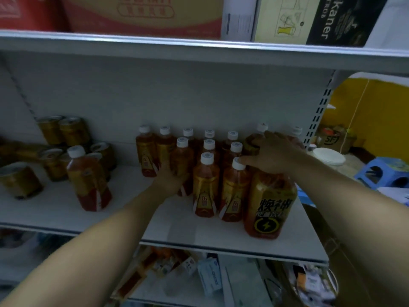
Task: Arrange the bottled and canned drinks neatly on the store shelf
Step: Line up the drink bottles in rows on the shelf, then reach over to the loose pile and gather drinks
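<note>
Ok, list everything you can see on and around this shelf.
small bottles: eleven, amber with white caps, ten clustered on the shelf, one alone to their left
large bottles: about three, amber, right end
cans: several, gold, left end
cartons: red, yellow and black, upper shelf
stool: one, blue, floor at right
packets: many, mixed colours, lower shelf
left hand: grips a small bottle in the cluster
right hand: rests on the large bottles' tops
</note>
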`<state>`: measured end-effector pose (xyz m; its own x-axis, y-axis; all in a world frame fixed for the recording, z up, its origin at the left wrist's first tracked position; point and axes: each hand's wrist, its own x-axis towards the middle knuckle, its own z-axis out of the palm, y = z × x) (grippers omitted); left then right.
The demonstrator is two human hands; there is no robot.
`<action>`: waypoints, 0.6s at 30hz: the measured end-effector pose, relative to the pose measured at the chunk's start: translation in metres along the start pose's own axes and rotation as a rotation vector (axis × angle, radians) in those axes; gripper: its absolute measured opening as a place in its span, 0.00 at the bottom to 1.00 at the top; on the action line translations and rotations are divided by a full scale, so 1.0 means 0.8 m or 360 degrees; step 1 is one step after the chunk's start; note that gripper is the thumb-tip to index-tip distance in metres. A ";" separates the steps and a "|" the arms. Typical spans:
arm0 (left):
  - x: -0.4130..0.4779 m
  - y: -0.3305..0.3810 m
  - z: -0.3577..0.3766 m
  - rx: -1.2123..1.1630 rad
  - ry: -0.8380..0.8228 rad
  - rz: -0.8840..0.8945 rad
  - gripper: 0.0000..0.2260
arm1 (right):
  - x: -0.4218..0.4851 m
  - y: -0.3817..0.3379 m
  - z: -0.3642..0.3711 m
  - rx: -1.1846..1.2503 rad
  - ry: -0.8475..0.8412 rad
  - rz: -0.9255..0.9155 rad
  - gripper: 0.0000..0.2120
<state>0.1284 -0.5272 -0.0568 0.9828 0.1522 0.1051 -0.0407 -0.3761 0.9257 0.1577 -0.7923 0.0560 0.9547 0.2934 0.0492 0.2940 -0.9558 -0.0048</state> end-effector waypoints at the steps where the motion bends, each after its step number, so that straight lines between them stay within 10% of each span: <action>1: -0.009 0.007 -0.010 0.0006 -0.0059 0.0003 0.22 | 0.002 0.000 -0.003 -0.0017 -0.0060 -0.0001 0.37; 18: -0.134 0.001 -0.283 0.0763 0.0070 -0.0237 0.27 | 0.050 -0.355 0.023 0.0483 -0.0137 -0.0579 0.29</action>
<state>-0.0181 -0.3370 0.0152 0.9626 0.2708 0.0094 0.1971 -0.7235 0.6616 0.1132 -0.5084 0.0407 0.7839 0.6206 0.0189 0.5976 -0.7458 -0.2944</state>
